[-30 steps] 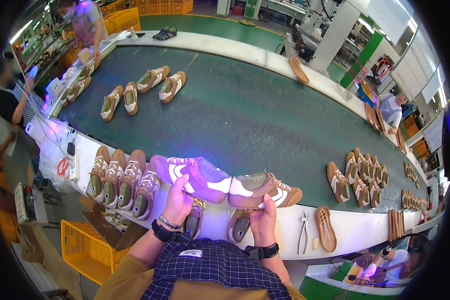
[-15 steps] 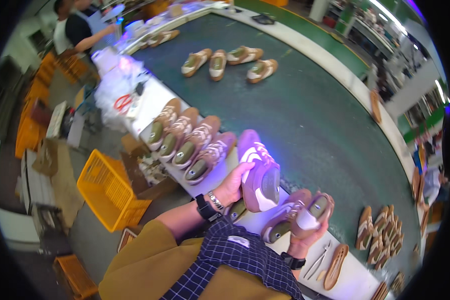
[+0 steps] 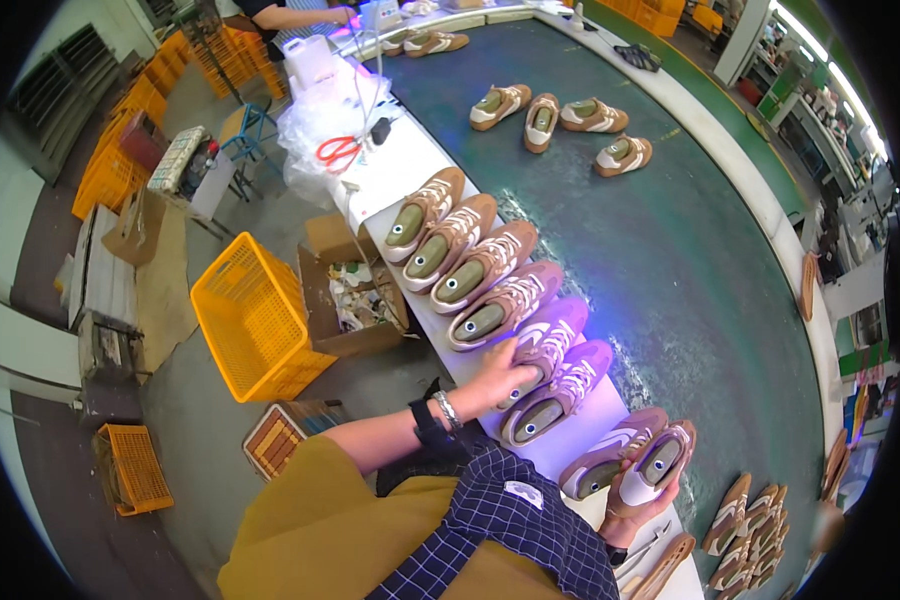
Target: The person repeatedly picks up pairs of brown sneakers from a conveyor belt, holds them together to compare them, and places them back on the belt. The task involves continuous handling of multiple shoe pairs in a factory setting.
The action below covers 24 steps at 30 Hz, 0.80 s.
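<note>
Right now your green belt [image 3: 690,260] curves along the white surface [image 3: 400,175], where brown shoes [image 3: 470,265] lie in a row across its edge. Your left hand [image 3: 495,375] rests, fingers curled, on the heel of a purple-lit shoe [image 3: 545,340] in that row. Your right hand [image 3: 642,500] holds its grip pressed around another shoe [image 3: 655,462], lifted just beside the row's near end.

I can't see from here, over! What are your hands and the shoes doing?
Left hand resting on a shoe in the row. Right hand holding another shoe. Nothing between them, over.
</note>
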### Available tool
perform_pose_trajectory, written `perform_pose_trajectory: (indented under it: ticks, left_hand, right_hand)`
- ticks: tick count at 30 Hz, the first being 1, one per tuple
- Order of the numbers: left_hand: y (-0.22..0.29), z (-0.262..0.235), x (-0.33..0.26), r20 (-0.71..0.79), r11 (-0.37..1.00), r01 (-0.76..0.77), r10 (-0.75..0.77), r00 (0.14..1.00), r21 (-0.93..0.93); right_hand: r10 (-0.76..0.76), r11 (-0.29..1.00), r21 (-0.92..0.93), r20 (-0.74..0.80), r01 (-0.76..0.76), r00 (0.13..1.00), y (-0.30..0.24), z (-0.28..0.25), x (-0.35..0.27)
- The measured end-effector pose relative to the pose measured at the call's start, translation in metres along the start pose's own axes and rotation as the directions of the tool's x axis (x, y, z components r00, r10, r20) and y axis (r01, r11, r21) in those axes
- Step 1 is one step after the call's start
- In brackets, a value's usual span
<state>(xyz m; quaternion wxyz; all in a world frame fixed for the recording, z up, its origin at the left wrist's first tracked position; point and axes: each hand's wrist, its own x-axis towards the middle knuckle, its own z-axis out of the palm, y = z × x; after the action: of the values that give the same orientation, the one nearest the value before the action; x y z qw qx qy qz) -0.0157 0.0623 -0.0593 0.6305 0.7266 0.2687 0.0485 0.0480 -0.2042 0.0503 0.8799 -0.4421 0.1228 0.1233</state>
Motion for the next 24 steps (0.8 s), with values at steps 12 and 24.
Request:
perform_pose_trajectory:
  ticks: [12, 24]
  left_hand:
    - [0.045, -0.024, -0.014, -0.165, 0.828, -0.349, 0.456, 0.875, 0.438]
    - [0.050, -0.059, 0.022, -0.167, 0.685, 0.059, 0.093, 0.982, 0.726]
  right_hand:
    - [0.042, 0.999, -0.011, 0.003, -0.042, 0.999, 0.009, -0.011, -0.008]
    - [0.021, 1.000, 0.007, 0.001, -0.021, 1.000, 0.005, 0.003, -0.012]
